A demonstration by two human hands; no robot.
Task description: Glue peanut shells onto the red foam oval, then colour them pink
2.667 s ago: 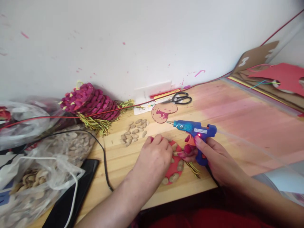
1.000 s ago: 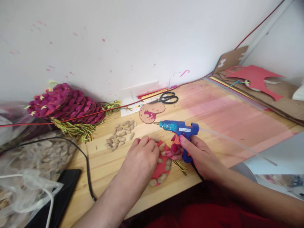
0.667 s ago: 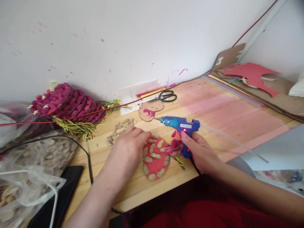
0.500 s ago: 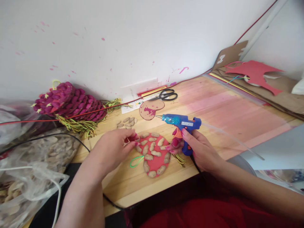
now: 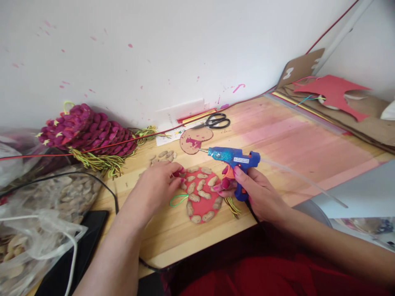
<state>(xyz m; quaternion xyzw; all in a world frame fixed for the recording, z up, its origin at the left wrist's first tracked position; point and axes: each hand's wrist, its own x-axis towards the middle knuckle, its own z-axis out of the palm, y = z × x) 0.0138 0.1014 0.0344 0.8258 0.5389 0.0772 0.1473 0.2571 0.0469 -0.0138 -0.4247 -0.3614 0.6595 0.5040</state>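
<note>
My right hand (image 5: 256, 193) grips a blue hot glue gun (image 5: 233, 158) by its handle, nozzle pointing left, with a clear glue stick trailing from its back. Below the nozzle lies a red disc (image 5: 202, 195) covered with several peanut shells, a green loop at its left edge. My left hand (image 5: 157, 187) rests at the disc's upper left edge, fingertips pinched together at the rim; what they hold is too small to see. A small pile of loose peanut shells (image 5: 165, 155) lies just beyond that hand.
Wooden tabletop (image 5: 277, 139) against a white wall. Black scissors (image 5: 216, 121) and a stained round card (image 5: 194, 139) lie at the back. A purple shell-covered ornament (image 5: 89, 133) sits left. Plastic bags of shells (image 5: 46, 197), a black cable and a dark tablet lie at left. Red and brown card (image 5: 336, 92) at right.
My left hand slid off the top of the red disc to its left rim, uncovering the glued shells and green loop. The glue gun stayed almost still.
</note>
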